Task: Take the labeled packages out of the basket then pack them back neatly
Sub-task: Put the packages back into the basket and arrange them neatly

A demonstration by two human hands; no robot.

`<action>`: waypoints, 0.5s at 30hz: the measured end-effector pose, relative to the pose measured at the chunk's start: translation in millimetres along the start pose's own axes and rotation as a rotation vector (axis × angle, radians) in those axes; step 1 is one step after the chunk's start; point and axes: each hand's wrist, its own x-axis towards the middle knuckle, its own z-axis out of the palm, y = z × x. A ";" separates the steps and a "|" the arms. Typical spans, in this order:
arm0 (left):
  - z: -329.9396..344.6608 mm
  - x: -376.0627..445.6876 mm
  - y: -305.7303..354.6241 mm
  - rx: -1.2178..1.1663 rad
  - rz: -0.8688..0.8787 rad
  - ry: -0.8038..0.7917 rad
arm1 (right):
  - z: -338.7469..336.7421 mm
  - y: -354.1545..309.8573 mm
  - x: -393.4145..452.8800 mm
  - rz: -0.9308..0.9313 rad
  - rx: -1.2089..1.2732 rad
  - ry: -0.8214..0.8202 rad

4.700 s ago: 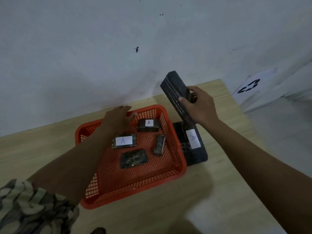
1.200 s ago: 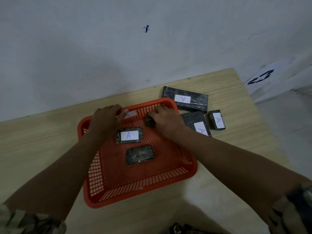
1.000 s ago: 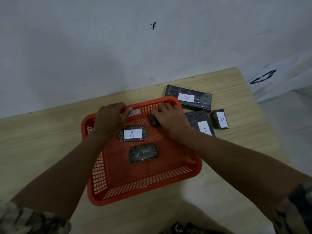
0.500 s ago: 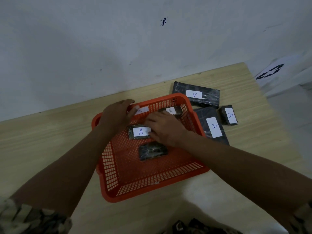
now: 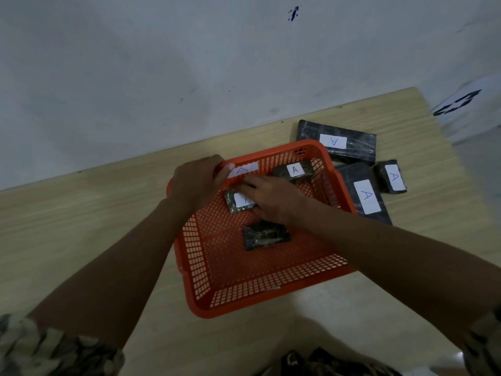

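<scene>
An orange mesh basket [image 5: 271, 283] sits on the wooden table. My left hand [image 5: 199, 180] grips its far left rim beside a white "A" label [image 5: 242, 170] on the wall. My right hand [image 5: 273, 200] reaches into the basket, with its fingers closed over a small dark package labelled "A" [image 5: 235, 204]. A second small labelled package [image 5: 294, 170] lies in the far right corner. A third dark package [image 5: 265, 236] lies mid-basket with no label showing. Outside, to the right, lie a large package [image 5: 336, 143], a long package [image 5: 364, 195] and a small package [image 5: 391, 177], all labelled "A".
A pale wall [image 5: 189, 77] runs along the table's far edge. The table's right edge [image 5: 444, 147] is close behind the outside packages. A white sheet with a black mark [image 5: 458, 103] lies beyond it. Bare wood lies left of and in front of the basket.
My right hand has left the far package, which lies label-up in the basket's corner, and has moved left onto the middle labelled package. My left hand stays on the rim.
</scene>
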 end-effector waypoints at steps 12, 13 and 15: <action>4.5 -2.4 -3.4 -0.011 0.023 0.057 | 12.1 14.1 -1.8 0.056 -0.158 0.112; 5.1 -2.6 -4.0 -0.008 0.022 0.061 | 14.7 13.4 -2.6 0.067 -0.187 0.118; 6.0 -2.7 -4.9 -0.007 0.014 0.065 | 15.8 11.5 -3.9 0.089 -0.226 0.120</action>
